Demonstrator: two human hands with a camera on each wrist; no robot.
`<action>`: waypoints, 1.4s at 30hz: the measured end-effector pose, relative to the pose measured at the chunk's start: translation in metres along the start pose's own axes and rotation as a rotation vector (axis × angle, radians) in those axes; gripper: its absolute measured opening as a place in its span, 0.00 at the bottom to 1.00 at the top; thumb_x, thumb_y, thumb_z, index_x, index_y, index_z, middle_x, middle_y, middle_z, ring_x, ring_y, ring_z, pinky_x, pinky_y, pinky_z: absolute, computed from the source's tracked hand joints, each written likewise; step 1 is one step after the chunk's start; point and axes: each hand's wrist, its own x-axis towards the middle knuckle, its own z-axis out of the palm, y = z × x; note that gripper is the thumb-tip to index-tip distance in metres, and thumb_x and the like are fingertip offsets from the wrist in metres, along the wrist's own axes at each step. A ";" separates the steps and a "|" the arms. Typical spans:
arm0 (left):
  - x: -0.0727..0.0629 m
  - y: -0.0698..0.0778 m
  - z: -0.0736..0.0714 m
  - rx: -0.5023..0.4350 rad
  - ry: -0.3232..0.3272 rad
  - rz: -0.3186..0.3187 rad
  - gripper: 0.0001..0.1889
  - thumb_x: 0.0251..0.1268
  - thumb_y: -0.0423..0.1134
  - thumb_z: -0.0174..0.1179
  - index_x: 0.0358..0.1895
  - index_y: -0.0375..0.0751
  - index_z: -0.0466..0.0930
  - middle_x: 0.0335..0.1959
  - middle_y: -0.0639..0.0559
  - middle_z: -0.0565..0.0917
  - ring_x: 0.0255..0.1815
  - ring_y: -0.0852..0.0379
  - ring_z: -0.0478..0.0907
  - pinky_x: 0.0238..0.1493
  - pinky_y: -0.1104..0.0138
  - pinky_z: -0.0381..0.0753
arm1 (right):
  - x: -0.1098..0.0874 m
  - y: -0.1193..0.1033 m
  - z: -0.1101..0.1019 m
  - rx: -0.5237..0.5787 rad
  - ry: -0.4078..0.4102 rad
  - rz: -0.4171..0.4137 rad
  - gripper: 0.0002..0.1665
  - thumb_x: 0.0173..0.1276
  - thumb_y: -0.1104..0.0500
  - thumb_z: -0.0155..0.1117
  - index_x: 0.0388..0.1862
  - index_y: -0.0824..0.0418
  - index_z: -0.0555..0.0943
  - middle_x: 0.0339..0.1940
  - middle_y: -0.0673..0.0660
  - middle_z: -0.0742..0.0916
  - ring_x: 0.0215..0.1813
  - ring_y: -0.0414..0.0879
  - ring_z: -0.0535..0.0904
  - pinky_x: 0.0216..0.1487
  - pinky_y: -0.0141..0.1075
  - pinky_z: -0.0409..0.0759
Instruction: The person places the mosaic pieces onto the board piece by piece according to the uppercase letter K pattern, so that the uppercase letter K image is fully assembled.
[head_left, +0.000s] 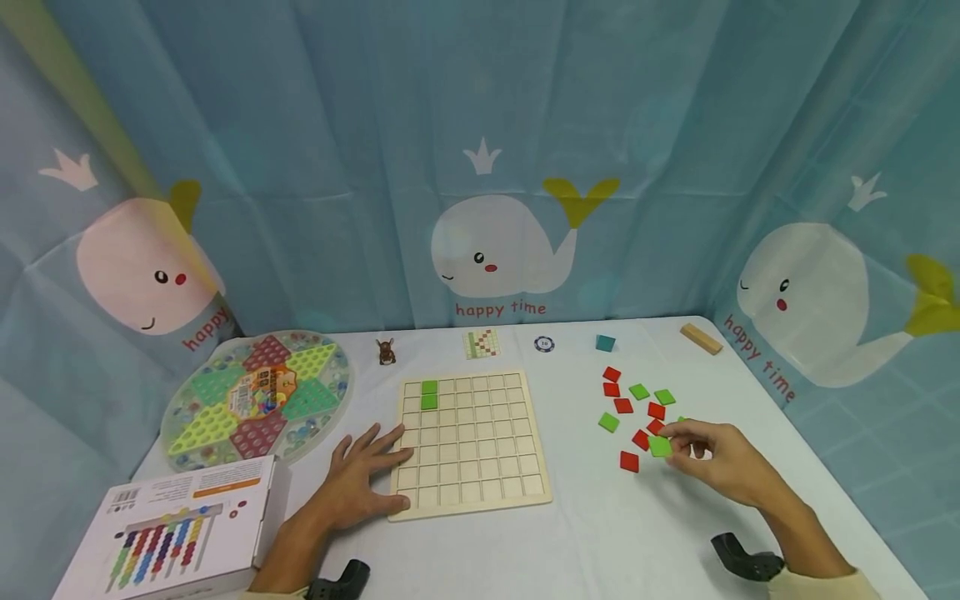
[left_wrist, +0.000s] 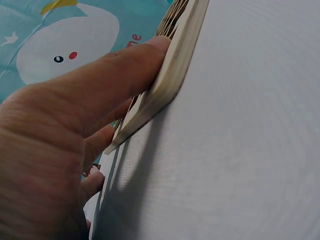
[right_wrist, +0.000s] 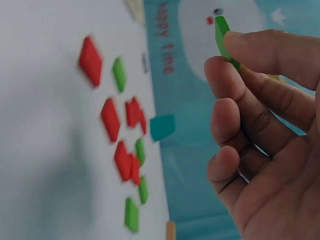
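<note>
My left hand rests its spread fingertips on the left edge of a square wooden grid board. In the left wrist view the thumb lies along the board's rim near a corner. Two green tiles sit one below the other in the board's upper left cells. My right hand pinches a green square tile between thumb and index finger, held up over the loose tiles. Red tiles and other green tiles lie scattered between the board and this hand.
Along the back stand a small brown animal figure, a patterned card, a round chip, a teal block and a wooden bar. At left are a round Chinese checkers board and a white box.
</note>
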 end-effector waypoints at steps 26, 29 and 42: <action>0.000 0.000 -0.001 0.008 -0.002 -0.001 0.39 0.44 0.63 0.71 0.61 0.46 0.80 0.71 0.49 0.65 0.73 0.35 0.49 0.64 0.35 0.33 | 0.033 -0.070 0.027 0.281 0.144 -0.220 0.17 0.57 0.69 0.72 0.47 0.66 0.83 0.35 0.52 0.84 0.36 0.44 0.77 0.36 0.30 0.78; 0.001 0.000 -0.001 0.011 -0.002 -0.002 0.39 0.44 0.63 0.71 0.61 0.46 0.80 0.71 0.49 0.65 0.73 0.35 0.49 0.64 0.35 0.34 | 0.041 -0.079 0.034 0.275 0.143 -0.242 0.17 0.57 0.69 0.72 0.46 0.65 0.83 0.35 0.51 0.84 0.36 0.45 0.77 0.36 0.31 0.77; 0.000 -0.002 -0.001 0.013 0.000 0.002 0.38 0.44 0.62 0.71 0.61 0.47 0.80 0.72 0.49 0.65 0.73 0.35 0.49 0.64 0.36 0.33 | 0.070 -0.139 0.060 0.310 0.082 -0.222 0.14 0.56 0.74 0.69 0.42 0.70 0.83 0.27 0.54 0.81 0.33 0.47 0.75 0.35 0.38 0.74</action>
